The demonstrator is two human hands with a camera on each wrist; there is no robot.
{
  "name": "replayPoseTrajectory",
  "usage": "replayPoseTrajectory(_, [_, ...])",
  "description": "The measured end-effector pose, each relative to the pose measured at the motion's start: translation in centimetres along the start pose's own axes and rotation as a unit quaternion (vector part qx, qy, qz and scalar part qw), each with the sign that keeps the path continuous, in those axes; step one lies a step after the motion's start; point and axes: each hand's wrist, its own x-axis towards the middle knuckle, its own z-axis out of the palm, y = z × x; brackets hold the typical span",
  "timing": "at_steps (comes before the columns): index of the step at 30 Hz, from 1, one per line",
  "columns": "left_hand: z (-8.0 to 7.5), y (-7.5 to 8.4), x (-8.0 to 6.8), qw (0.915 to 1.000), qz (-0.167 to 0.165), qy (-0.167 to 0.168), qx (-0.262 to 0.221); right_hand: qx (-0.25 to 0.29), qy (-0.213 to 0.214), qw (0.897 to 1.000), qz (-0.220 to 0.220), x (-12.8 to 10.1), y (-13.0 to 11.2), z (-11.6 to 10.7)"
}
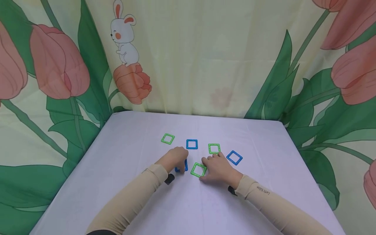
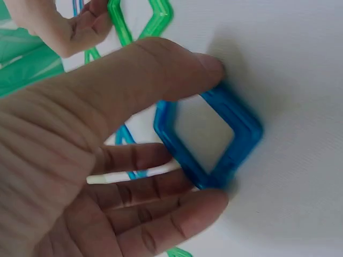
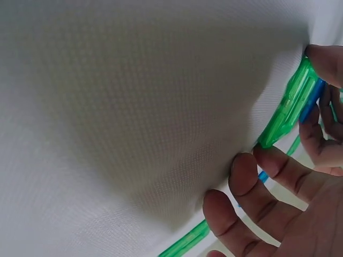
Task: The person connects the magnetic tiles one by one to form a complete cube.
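My left hand (image 1: pixel 177 157) pinches a blue square magnetic tile (image 2: pixel 247 127), an open frame, thumb on one side and fingertips on the other. In the head view that hand covers much of the tile. To its right, my right hand (image 1: pixel 219 170) holds a green square magnetic tile (image 1: pixel 193 167) between thumb and fingers. The right wrist view shows this green tile (image 3: pixel 289 104) nearly edge-on at the white cloth. Just beyond the right fingertips lies another green tile (image 1: pixel 214 144).
A blue tile (image 1: pixel 192 140) lies farther back in the middle, with a green tile (image 1: pixel 163 137) to its left. Another blue tile (image 1: pixel 238 154) sits right of the right hand. White cloth covers the table (image 1: pixel 123 143); a printed curtain (image 1: pixel 199 58) hangs behind it.
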Motion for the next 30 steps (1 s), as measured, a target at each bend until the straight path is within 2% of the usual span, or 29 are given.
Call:
replayPoseTrajectory(9, [0.7,-1.7,0.3,0.9972,0.060,0.007,-0.044,0.014,-0.010,1.000,0.007,-0.2,0.0,-0.5])
replayPoseTrajectory(13, [0.8,-2.2,0.2,0.9942,0.083,0.003,-0.069,0.023,-0.012,1.000,0.006,-0.2,0.0,-0.5])
replayPoseTrajectory(16, [1.0,-2.4,0.3,0.9900,0.112,0.010,-0.085,0.024,-0.013,1.000,0.008,-0.2,0.1,-0.4])
replayPoseTrajectory(23, [2.1,-2.9,0.6,0.9713,0.180,0.030,-0.152,0.035,-0.016,0.999,-0.001,-0.1,0.1,-0.4])
replayPoseTrajectory(27, [2.7,-3.1,0.7,0.9565,0.200,0.030,-0.210,0.038,-0.015,0.999,0.000,0.0,0.1,-0.4])
replayPoseTrajectory(30, [2.9,-3.3,0.8,0.9465,0.203,0.023,-0.250,0.051,-0.010,0.999,-0.001,0.0,0.1,-0.5])
